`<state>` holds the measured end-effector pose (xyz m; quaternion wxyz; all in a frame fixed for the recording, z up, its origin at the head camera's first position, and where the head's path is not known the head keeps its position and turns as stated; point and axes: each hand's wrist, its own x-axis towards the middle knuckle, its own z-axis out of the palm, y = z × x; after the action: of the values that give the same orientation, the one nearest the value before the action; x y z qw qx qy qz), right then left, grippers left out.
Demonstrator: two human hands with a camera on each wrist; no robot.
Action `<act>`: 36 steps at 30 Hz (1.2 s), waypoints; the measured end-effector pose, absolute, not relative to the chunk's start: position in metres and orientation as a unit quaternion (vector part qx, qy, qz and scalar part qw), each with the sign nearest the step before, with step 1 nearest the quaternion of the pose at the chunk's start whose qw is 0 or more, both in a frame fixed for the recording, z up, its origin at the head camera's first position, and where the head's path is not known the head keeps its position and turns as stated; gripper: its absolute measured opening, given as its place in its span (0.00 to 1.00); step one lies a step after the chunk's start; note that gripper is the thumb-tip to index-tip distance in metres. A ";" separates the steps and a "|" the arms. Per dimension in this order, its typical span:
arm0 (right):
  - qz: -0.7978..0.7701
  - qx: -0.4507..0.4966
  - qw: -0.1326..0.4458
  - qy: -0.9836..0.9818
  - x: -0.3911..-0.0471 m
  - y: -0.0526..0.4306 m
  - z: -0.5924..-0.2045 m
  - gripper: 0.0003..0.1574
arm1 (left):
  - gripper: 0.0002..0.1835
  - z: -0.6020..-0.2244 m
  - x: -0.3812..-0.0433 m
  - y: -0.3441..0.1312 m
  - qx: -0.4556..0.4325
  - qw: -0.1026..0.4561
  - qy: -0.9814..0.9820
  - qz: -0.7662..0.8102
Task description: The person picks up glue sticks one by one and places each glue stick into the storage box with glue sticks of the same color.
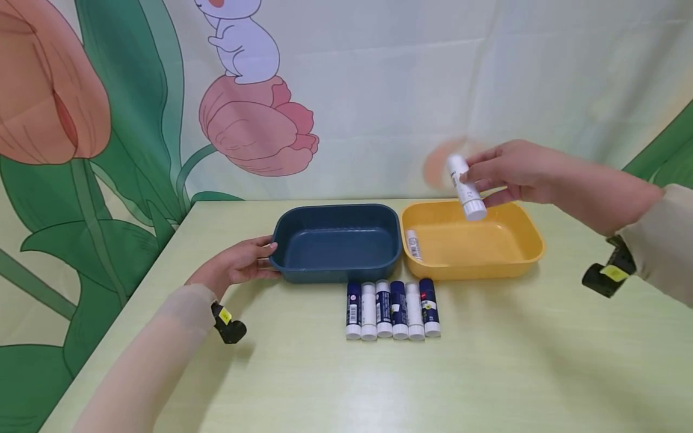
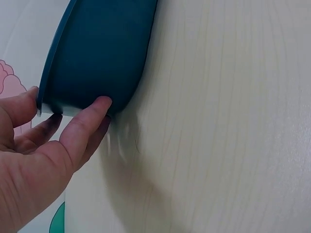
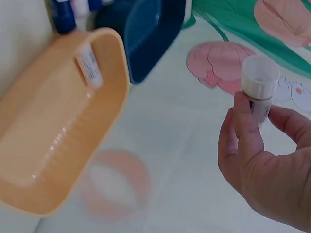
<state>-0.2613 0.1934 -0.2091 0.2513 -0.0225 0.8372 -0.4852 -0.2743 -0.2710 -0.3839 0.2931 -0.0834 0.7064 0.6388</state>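
My right hand (image 1: 511, 171) holds a white glue stick (image 1: 467, 187) at a tilt above the yellow tray (image 1: 533, 252). In the right wrist view the fingers and thumb pinch its sides, and its white end (image 3: 260, 76) points up. Another white glue stick (image 1: 414, 244) lies inside the yellow tray at its left wall. My left hand (image 1: 246, 260) grips the left end of the dark blue tray (image 1: 335, 275), thumb at the rim and fingers against the outer wall (image 2: 97, 58). No items show inside the blue tray.
Several blue and white glue sticks (image 1: 399, 310) lie side by side in a row in front of the trays. The two trays stand next to each other on the pale wooden table (image 1: 303, 385). Behind hangs a cloth (image 1: 379, 108) printed with flowers and a rabbit.
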 end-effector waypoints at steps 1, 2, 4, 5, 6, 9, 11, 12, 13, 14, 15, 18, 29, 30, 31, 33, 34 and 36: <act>-0.488 -0.019 0.252 0.835 -0.266 0.193 -0.204 0.42 | 0.34 -0.384 -0.274 -0.271 -0.083 0.294 0.705 0.640; -0.490 -0.018 0.254 0.834 -0.271 0.193 -0.199 0.43 | 0.34 -0.384 -0.274 -0.271 -0.084 0.294 0.705 0.640; -0.495 -0.014 0.258 0.830 -0.281 0.192 -0.191 0.45 | 0.34 -0.383 -0.275 -0.271 -0.084 0.294 0.704 0.641; -0.496 -0.013 0.259 0.829 -0.285 0.192 -0.188 0.46 | 0.34 -0.383 -0.275 -0.271 -0.083 0.294 0.704 0.641; -0.497 -0.012 0.260 0.828 -0.289 0.191 -0.185 0.46 | 0.34 -0.383 -0.275 -0.271 -0.083 0.294 0.704 0.641; -0.504 -0.008 0.263 0.823 -0.301 0.189 -0.181 0.46 | 0.34 -0.383 -0.275 -0.271 -0.080 0.295 0.705 0.640; -0.507 -0.010 0.264 0.820 -0.308 0.187 -0.180 0.46 | 0.33 -0.383 -0.276 -0.271 -0.080 0.297 0.705 0.640; -0.509 -0.009 0.263 0.820 -0.312 0.186 -0.180 0.46 | 0.34 -0.382 -0.276 -0.271 -0.082 0.298 0.704 0.640; -0.510 -0.011 0.263 0.819 -0.315 0.186 -0.180 0.46 | 0.34 -0.382 -0.276 -0.271 -0.083 0.297 0.705 0.639; -0.511 -0.012 0.263 0.818 -0.318 0.185 -0.181 0.46 | 0.33 -0.381 -0.276 -0.271 -0.084 0.297 0.705 0.638; -0.514 -0.012 0.262 0.817 -0.321 0.184 -0.181 0.46 | 0.33 -0.381 -0.276 -0.271 -0.084 0.296 0.706 0.638; -0.516 -0.006 0.262 0.816 -0.328 0.180 -0.185 0.46 | 0.33 -0.380 -0.276 -0.272 -0.082 0.296 0.708 0.636; -0.513 0.017 0.268 0.816 -0.336 0.168 -0.221 0.45 | 0.34 -0.383 -0.275 -0.273 -0.079 0.301 0.705 0.637; -0.511 0.017 0.268 0.816 -0.337 0.167 -0.224 0.45 | 0.34 -0.383 -0.275 -0.272 -0.080 0.301 0.705 0.637; -0.510 0.017 0.269 0.817 -0.337 0.165 -0.226 0.44 | 0.34 -0.383 -0.275 -0.272 -0.079 0.301 0.705 0.637; -0.510 0.016 0.269 0.817 -0.338 0.163 -0.231 0.44 | 0.34 -0.384 -0.275 -0.272 -0.077 0.301 0.706 0.636; -0.510 0.015 0.268 0.818 -0.338 0.161 -0.233 0.43 | 0.34 -0.383 -0.274 -0.272 -0.076 0.301 0.707 0.636; -0.510 0.013 0.265 0.818 -0.340 0.159 -0.238 0.41 | 0.34 -0.384 -0.274 -0.272 -0.075 0.300 0.707 0.636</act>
<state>-0.3397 0.1594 -0.2385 0.2654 0.0130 0.8184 -0.5095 -0.2738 -0.2720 -0.3837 0.3003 -0.0750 0.7072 0.6357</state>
